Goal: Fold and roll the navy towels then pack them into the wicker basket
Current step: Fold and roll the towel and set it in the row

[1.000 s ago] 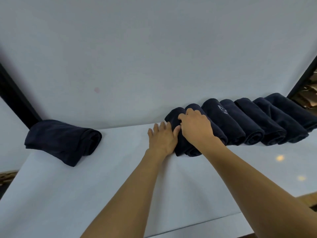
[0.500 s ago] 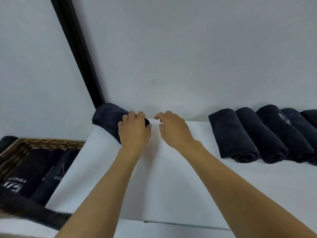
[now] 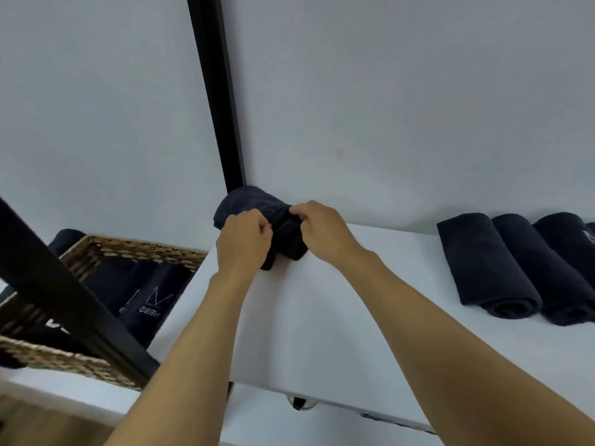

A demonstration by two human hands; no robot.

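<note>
A loosely bundled navy towel (image 3: 248,201) lies at the far left corner of the white table (image 3: 322,317), against the wall. My left hand (image 3: 243,241) pinches its near left side and my right hand (image 3: 322,231) pinches its near right side, thumbs facing each other. Three rolled navy towels (image 3: 502,268) lie side by side at the right, the row running out of frame. The wicker basket (image 3: 106,249) stands lower at the left and holds navy towels with white lettering (image 3: 145,297).
A black post (image 3: 215,91) runs up the white wall behind the bundled towel. A black bar (image 3: 64,294) crosses diagonally over the basket. The table's near edge lies below my forearms.
My view has swung left from the towel row to the table corner. Both hands left the rolled towels, crossed to the bundled towel and took hold of it.
</note>
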